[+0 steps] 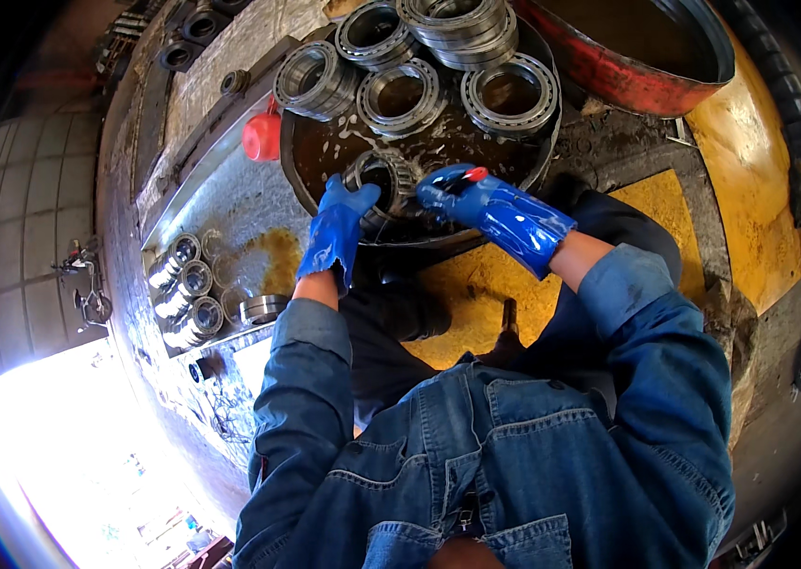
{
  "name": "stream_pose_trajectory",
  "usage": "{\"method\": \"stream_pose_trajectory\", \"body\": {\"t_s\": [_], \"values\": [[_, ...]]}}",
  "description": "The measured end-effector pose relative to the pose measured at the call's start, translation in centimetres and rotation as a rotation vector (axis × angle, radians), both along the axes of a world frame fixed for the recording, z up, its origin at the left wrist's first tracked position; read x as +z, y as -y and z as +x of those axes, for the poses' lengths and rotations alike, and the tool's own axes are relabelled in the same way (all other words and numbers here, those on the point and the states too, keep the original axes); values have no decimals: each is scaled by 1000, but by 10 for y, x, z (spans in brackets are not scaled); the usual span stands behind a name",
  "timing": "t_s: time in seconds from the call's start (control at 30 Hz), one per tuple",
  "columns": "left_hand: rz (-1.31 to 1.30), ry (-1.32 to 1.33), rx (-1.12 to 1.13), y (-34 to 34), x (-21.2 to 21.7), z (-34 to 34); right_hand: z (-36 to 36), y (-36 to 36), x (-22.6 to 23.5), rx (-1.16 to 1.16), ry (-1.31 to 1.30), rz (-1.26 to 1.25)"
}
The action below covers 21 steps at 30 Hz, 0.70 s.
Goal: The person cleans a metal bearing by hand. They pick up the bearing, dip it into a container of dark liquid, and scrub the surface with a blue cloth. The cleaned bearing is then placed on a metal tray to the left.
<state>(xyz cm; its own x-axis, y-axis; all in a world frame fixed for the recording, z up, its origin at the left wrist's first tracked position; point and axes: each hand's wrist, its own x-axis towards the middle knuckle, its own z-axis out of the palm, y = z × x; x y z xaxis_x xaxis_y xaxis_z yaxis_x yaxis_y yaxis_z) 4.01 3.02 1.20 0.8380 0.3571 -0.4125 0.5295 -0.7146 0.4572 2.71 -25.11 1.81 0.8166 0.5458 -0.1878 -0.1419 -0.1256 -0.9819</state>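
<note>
Both my hands wear long blue rubber gloves, wet and shiny. My left hand [339, 220] grips the left side of a steel roller bearing [393, 173], its fingers closed on the ring. The bearing is tilted on edge at the near side of a round tub [292, 171] of dark, foamy liquid. My right hand [505, 211] is closed at the bearing's right side around a small tool with a red end [474, 174]; the glove hides the rest of it. Several more large bearings [400, 97] stand at the tub's far side, some stacked.
A red scoop-like container [262, 137] sits at the tub's left rim. Left of me, a metal tray [247, 199] holds several small bearings [196, 279] and a ring [263, 308]. A large red-sided drum [609, 71] stands back right. Yellow boards [491, 284] lie beneath my legs.
</note>
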Motion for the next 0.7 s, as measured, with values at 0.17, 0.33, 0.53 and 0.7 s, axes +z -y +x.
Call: {"method": "stream_pose_trajectory", "body": {"t_s": [0.17, 0.33, 0.53, 0.7], "values": [[188, 61, -87, 0, -1, 2, 20, -16, -21, -48, 252, -62], [140, -71, -246, 2, 16, 7, 47, -17, -35, -161, -22, 130], [174, -50, -398, -15, 21, 3, 61, -41, -49, -285, -128, -128], [250, -77, -548, -15, 29, 18, 79, -28, -92, -515, -25, -410]]}}
